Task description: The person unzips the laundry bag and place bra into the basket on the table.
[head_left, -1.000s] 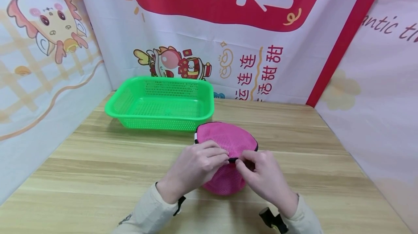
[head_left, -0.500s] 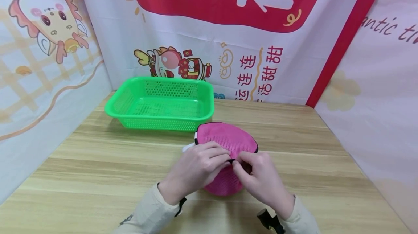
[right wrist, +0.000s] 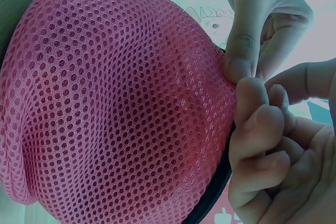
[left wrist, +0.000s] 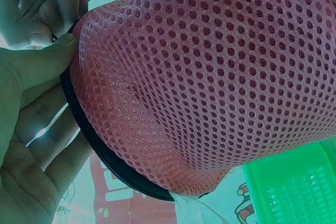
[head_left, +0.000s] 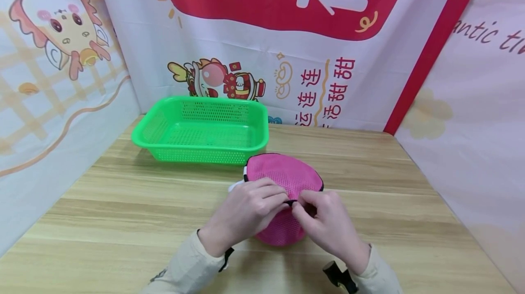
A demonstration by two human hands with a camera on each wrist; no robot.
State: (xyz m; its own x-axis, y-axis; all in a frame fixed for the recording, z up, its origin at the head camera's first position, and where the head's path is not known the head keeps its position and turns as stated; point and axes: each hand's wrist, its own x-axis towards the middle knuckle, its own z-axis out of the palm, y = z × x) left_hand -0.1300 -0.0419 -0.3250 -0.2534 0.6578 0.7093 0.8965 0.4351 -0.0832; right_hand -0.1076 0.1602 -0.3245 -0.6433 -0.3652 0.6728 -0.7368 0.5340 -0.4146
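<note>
A pink mesh laundry bag (head_left: pixel 283 173) stands puffed out on the table, in front of me. Black zipper tape (left wrist: pixel 113 158) runs along its edge in the left wrist view. My left hand (head_left: pixel 247 207) pinches that dark edge between thumb and fingers. Right beside it, my right hand (head_left: pixel 328 219) pinches the same strip, its fingers (right wrist: pixel 258 124) curled at the mesh edge. The two hands' fingertips almost meet. Whatever small part sits between the right fingertips is hidden. A white strip (head_left: pixel 235 186) sticks out at the bag's left side.
A green perforated plastic basket (head_left: pixel 205 155) stands behind the bag to the left, its near right corner close to the bag. Wood-grain table (head_left: pixel 135 221) lies under everything. Printed cloth hangings (head_left: pixel 361 79) border the table at the back and both sides.
My right hand has shifted slightly left toward the left hand, leaving less of the black strip showing between them. The white strip has come into view. Over the last half second little differs.
</note>
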